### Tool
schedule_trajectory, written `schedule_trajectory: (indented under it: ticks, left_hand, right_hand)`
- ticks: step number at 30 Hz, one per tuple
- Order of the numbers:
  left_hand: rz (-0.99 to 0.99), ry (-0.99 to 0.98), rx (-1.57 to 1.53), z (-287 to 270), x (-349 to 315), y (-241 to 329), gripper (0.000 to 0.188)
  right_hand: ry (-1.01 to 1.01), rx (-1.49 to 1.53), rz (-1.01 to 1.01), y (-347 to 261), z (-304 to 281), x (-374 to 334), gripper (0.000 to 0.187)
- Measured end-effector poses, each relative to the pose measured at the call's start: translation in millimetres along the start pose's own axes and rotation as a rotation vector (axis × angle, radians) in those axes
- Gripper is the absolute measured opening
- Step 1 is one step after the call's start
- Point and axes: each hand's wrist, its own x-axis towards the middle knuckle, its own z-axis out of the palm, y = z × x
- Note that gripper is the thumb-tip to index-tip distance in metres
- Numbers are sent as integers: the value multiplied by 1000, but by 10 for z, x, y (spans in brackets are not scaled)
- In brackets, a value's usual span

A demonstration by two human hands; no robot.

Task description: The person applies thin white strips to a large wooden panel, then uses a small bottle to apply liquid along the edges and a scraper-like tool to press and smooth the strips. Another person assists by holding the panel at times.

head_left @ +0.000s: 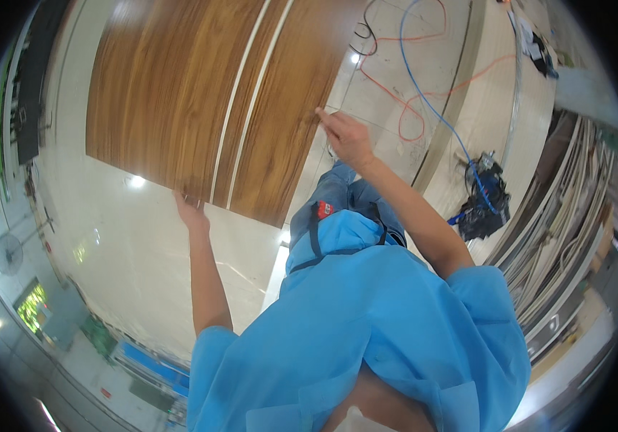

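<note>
A large brown wood-grain panel with two pale lengthwise strips lies over a glossy white surface. My left hand is at its near edge, left of the strips, with the fingertips partly hidden at the edge. My right hand grips the panel's right edge between thumb and fingers, higher up. The far end of the panel runs out of the picture.
To the right, blue hose and orange cord trail over the tiled floor. A black tool or bag rests on a pale board stack. Long thin strips are stacked at far right. A fan stands left.
</note>
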Motion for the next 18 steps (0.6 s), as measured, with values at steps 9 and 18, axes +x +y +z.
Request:
schedule_trajectory:
  ticks: [9, 18]
  left_hand:
    - [-10, 143, -98, 571, -93, 29, 90]
    - [-31, 10, -102, 530, -134, 89, 84]
  right_hand:
    - [18, 9, -33, -1066, 665, -1452, 43]
    - [-194, 89, 153, -1689, 780, -2593, 28]
